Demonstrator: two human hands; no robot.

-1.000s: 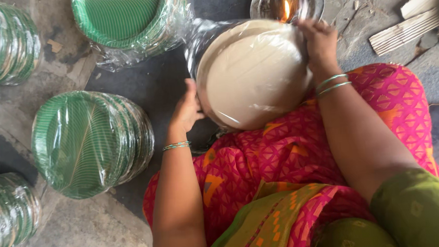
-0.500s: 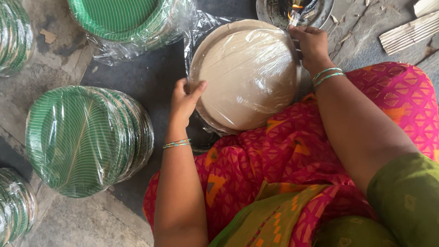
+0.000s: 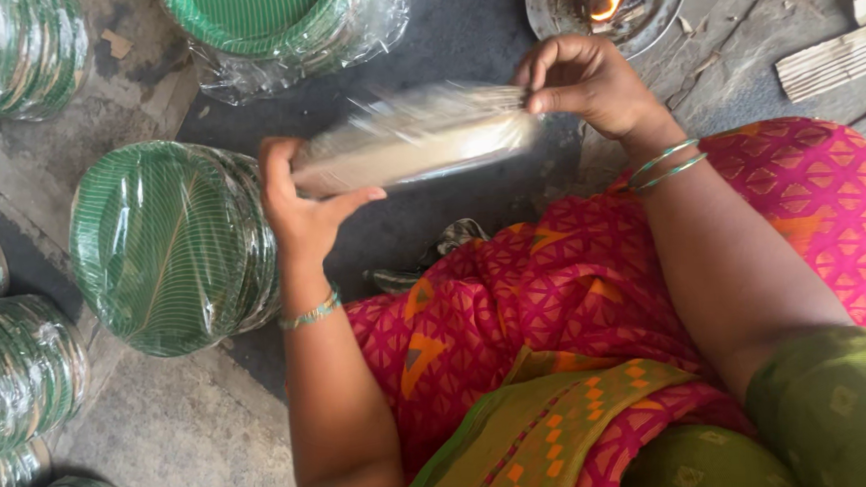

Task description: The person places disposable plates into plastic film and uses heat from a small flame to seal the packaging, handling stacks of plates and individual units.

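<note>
A stack of pale paper plates wrapped in clear plastic (image 3: pixel 413 146) is held edge-on between both hands, blurred by motion. My left hand (image 3: pixel 298 206) grips its left edge with the thumb underneath. My right hand (image 3: pixel 583 82) pinches the plastic at its right edge. Just beyond the right hand a small flame (image 3: pixel 606 9) burns in a round metal dish (image 3: pixel 549 5) on the ground. My lap in a pink patterned cloth (image 3: pixel 594 294) lies below the stack.
Wrapped stacks of green leaf-pattern plates stand around: one on edge at the left (image 3: pixel 167 248), one at the top (image 3: pixel 273 25), several more along the left side (image 3: pixel 15 364). Pale wooden strips (image 3: pixel 838 59) lie at the far right on the grey floor.
The wrapped stack has been tipped from lying face-up to edge-on and lifted toward me. My right hand moved from its far rim to pinching the plastic at the right edge.
</note>
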